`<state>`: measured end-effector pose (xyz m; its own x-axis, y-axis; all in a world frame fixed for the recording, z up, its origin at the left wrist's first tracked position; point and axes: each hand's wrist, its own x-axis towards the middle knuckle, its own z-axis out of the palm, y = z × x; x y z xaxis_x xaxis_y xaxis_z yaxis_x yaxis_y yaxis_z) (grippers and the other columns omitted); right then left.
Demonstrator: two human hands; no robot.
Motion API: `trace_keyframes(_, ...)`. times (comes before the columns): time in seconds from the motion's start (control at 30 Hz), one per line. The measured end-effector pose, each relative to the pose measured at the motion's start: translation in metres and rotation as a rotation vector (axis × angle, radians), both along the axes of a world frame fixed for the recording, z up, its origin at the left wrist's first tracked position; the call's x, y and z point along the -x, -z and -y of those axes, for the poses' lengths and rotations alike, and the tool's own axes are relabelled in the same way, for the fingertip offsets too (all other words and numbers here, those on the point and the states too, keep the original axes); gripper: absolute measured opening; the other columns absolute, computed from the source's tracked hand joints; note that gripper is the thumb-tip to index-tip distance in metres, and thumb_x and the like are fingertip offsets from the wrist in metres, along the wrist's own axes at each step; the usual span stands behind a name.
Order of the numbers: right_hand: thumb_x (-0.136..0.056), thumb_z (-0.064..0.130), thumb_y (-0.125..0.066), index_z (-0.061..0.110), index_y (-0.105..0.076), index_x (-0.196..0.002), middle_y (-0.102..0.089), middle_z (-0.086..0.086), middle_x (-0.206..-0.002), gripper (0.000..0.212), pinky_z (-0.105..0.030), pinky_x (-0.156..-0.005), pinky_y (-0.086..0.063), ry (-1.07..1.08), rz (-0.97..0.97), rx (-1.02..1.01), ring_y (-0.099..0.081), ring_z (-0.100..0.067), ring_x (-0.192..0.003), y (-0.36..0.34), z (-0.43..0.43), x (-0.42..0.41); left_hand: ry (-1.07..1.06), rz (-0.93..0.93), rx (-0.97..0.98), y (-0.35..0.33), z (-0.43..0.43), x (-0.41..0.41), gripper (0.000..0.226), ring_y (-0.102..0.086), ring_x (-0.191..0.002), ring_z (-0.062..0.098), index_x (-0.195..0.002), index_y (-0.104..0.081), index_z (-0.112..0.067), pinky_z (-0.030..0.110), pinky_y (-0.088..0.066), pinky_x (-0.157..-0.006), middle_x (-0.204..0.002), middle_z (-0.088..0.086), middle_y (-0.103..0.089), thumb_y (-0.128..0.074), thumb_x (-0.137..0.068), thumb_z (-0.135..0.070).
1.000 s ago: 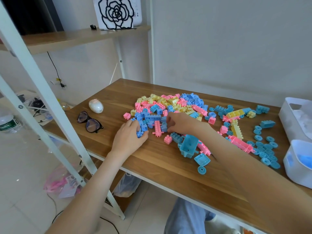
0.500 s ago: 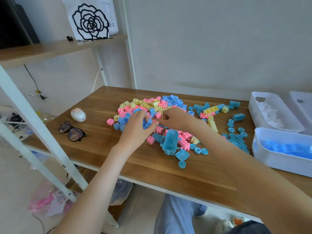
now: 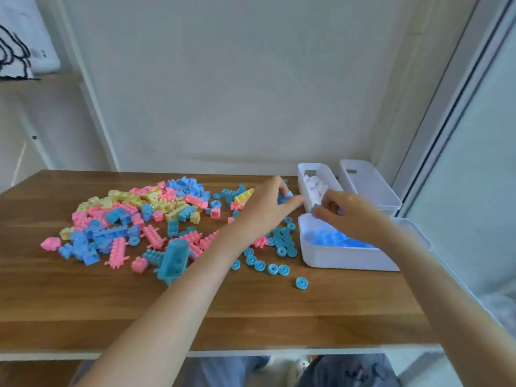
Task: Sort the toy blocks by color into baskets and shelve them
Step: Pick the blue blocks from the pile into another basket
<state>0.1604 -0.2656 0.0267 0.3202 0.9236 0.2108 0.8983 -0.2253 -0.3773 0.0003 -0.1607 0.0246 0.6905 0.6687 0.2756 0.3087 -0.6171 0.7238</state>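
Note:
A pile of pink, yellow and blue toy blocks (image 3: 145, 216) covers the left half of the wooden table (image 3: 251, 311). My left hand (image 3: 268, 208) grips blue blocks (image 3: 284, 197) just left of the near white basket (image 3: 343, 256), which holds blue blocks. Over that basket's far left corner, my right hand (image 3: 343, 212) holds small blue blocks in curled fingers. Several blue wheel rings (image 3: 279, 241) lie between the pile and the basket.
Two more white baskets stand behind, one (image 3: 304, 174) with white pieces, one (image 3: 371, 188) at the far right. A large blue block (image 3: 174, 259) lies near the table's front. A shelf post (image 3: 92, 88) rises at the left. A window frame (image 3: 446, 113) is at the right.
Both hands left the pile and moved right to the near basket, carrying blue blocks. The view swung right, so the glasses and white mouse are out of sight.

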Motion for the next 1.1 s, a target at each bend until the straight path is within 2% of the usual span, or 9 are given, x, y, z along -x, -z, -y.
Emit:
trace_keyframes(0.17,-0.088,0.030,-0.062,0.015,-0.060,-0.093,-0.063,0.003,-0.089,0.016,-0.027,-0.080,-0.044,0.116,-0.065,0.164,-0.057,-0.018,-0.087,0.020,0.045,-0.059,0.282,-0.162,-0.071,0.002,0.028,-0.053,0.032,-0.051,-0.085,0.021,-0.098,-0.050,-0.014,0.032,-0.041,-0.069,-0.101,0.007,-0.055,-0.063,-0.088,-0.040)
trace_keyframes(0.3,-0.084,0.030,-0.064,0.024,-0.064,-0.115,-0.068,0.006,-0.107,0.031,-0.028,-0.092,-0.046,0.145,0.031,0.222,-0.062,-0.013,-0.097,0.035,0.056,-0.076,0.367,-0.383,-0.063,0.019,0.034,-0.079,0.027,-0.055,-0.107,0.022,-0.113,-0.054,-0.022,0.038,-0.047,-0.088,-0.121,0.006,-0.058,-0.060,-0.091,-0.037)
trace_keyframes(0.43,-0.089,0.033,-0.059,0.026,-0.061,-0.116,-0.065,0.005,-0.109,0.028,-0.027,-0.092,-0.045,0.178,0.055,0.301,-0.059,-0.014,-0.096,0.033,0.054,-0.079,0.359,-0.469,-0.115,0.025,0.032,-0.086,0.029,-0.050,-0.116,0.021,-0.126,-0.052,-0.030,0.031,-0.038,-0.087,-0.131,0.003,-0.054,-0.051,-0.097,-0.029)
trace_keyframes(0.53,-0.089,0.036,-0.056,0.027,-0.061,-0.103,-0.065,0.008,-0.100,0.018,-0.030,-0.090,-0.045,0.195,0.071,0.283,-0.060,-0.014,-0.096,0.031,0.049,-0.078,0.407,-0.564,-0.198,0.025,0.029,-0.085,0.039,-0.046,-0.124,0.020,-0.136,-0.046,-0.038,0.033,-0.040,-0.097,-0.142,-0.004,-0.047,-0.040,-0.100,-0.022)
trace_keyframes(0.6,-0.088,0.038,-0.056,0.031,-0.059,-0.100,-0.063,0.013,-0.098,0.014,-0.028,-0.089,-0.046,0.167,0.007,0.186,-0.060,-0.011,-0.098,0.030,0.045,-0.071,0.433,-0.587,-0.263,0.025,0.029,-0.083,0.051,-0.049,-0.118,0.021,-0.138,-0.040,-0.045,0.032,-0.044,-0.088,-0.143,-0.006,-0.045,-0.036,-0.098,-0.013)
trace_keyframes(0.67,-0.090,0.037,-0.057,0.028,-0.058,-0.106,-0.061,0.012,-0.101,0.019,-0.019,-0.082,-0.041,0.123,-0.003,0.180,-0.057,-0.008,-0.096,0.026,0.043,-0.061,0.439,-0.577,-0.306,0.024,0.030,-0.081,0.061,-0.050,-0.113,0.023,-0.137,-0.040,-0.047,0.029,-0.041,-0.078,-0.141,-0.004,-0.046,-0.034,-0.093,-0.005)
trace_keyframes(0.77,-0.090,0.040,-0.057,0.024,-0.058,-0.107,-0.057,0.012,-0.100,0.024,-0.017,-0.067,-0.035,0.119,0.073,0.347,-0.052,-0.010,-0.089,0.024,0.039,-0.058,0.377,-0.405,-0.178,0.030,0.028,-0.078,0.045,-0.054,-0.108,0.021,-0.124,-0.047,-0.035,0.033,-0.048,-0.080,-0.128,0.002,-0.053,-0.043,-0.092,-0.004)
trace_keyframes(0.93,-0.088,0.030,-0.060,0.019,-0.064,-0.095,-0.066,0.002,-0.099,0.014,-0.030,-0.082,-0.048,0.199,0.059,0.311,-0.059,-0.016,-0.090,0.025,0.040,-0.072,0.279,-0.170,-0.205,0.030,0.027,-0.064,0.030,-0.054,-0.113,0.015,-0.125,-0.050,-0.020,0.031,-0.050,-0.088,-0.125,0.001,-0.057,-0.053,-0.095,-0.016)
trace_keyframes(1.1,-0.087,0.035,-0.063,0.021,-0.057,-0.115,-0.059,0.003,-0.112,0.032,-0.032,-0.096,-0.040,0.057,0.067,0.169,-0.051,-0.017,-0.107,0.010,0.024,-0.037,0.155,-0.067,-0.108,0.025,0.020,-0.026,0.020,-0.052,-0.108,0.006,-0.116,-0.057,-0.020,0.019,-0.045,-0.085,-0.120,-0.004,-0.057,-0.052,-0.097,-0.019)
